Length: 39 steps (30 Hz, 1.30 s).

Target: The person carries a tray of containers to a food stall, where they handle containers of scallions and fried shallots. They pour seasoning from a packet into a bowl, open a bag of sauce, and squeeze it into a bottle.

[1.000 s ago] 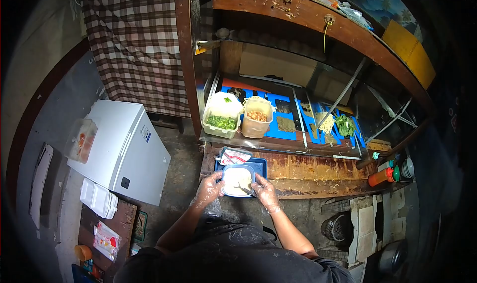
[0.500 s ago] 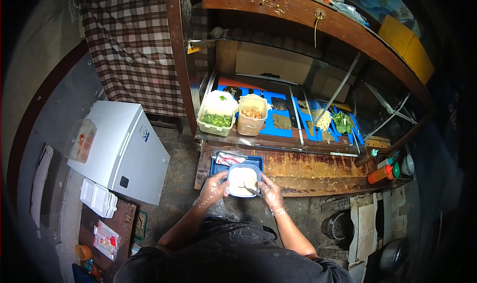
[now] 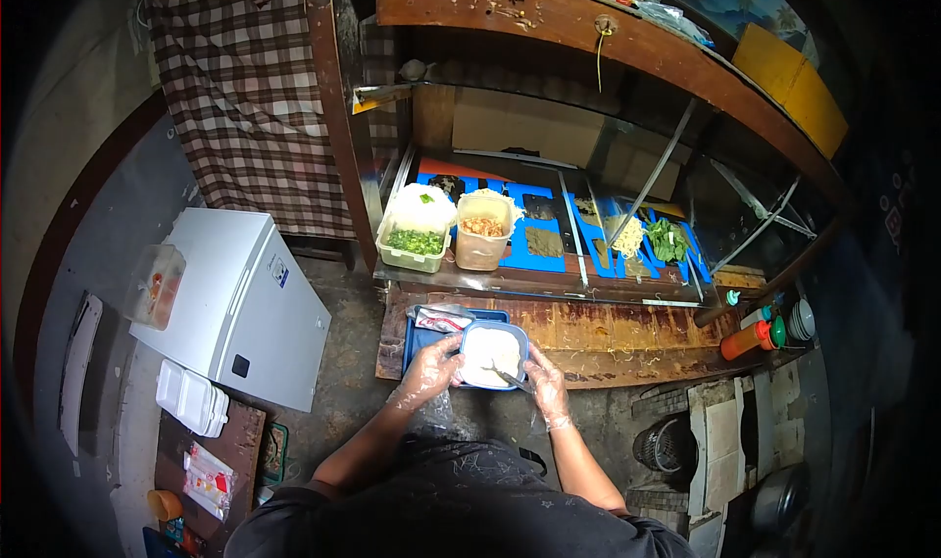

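A square blue-rimmed container [image 3: 492,355] with white contents is held between my two hands, which wear clear plastic gloves. My left hand [image 3: 431,370] grips its left side. On its right side is my right hand [image 3: 546,387], with its fingers round the edge. A dark utensil [image 3: 509,378] rests in the white contents, its handle pointing toward my right hand. Behind the container, a blue tray [image 3: 417,342] on the wooden bench holds a red-and-white packet [image 3: 441,319].
Beyond the bench, a glass-fronted case holds a tub of chopped greens [image 3: 415,242], a tub of brown pieces [image 3: 481,227] and leafy greens [image 3: 668,241]. A white freezer [image 3: 235,293] and foam boxes [image 3: 192,397] stand left. Orange bottle [image 3: 747,340] at right.
The container has moved slightly to the right relative to the blue tray, with both hands still on it. The view has shifted a little.
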Tool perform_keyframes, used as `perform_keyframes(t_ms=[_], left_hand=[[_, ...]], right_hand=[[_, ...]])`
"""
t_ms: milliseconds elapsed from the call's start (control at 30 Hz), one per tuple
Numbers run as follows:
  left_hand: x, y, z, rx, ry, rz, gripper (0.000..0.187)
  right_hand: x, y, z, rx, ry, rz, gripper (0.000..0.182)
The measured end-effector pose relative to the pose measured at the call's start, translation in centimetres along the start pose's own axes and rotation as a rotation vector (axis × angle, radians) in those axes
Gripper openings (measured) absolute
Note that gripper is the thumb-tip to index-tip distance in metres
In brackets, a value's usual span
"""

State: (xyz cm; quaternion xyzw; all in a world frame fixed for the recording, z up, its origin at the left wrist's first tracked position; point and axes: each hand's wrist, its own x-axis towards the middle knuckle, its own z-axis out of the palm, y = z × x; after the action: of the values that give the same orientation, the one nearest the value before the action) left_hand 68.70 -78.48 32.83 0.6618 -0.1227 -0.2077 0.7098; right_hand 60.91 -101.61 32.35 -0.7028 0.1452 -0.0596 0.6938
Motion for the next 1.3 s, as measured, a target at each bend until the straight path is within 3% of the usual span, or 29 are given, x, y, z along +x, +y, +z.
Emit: perform_keyframes(t_ms=[633,1300], left_hand=[[2.2,1.6,2.5,-0.015,-0.111,0.007,0.052],[1.7,2.2,1.9,-0.027,-0.051,0.058,0.051]], right_hand=[[0.6,-0.8,-3.4,0.045,0.073,-0.081,0.047],[0.9,-2.6,-2.3,0.003,0.042,-0.098,0.046]])
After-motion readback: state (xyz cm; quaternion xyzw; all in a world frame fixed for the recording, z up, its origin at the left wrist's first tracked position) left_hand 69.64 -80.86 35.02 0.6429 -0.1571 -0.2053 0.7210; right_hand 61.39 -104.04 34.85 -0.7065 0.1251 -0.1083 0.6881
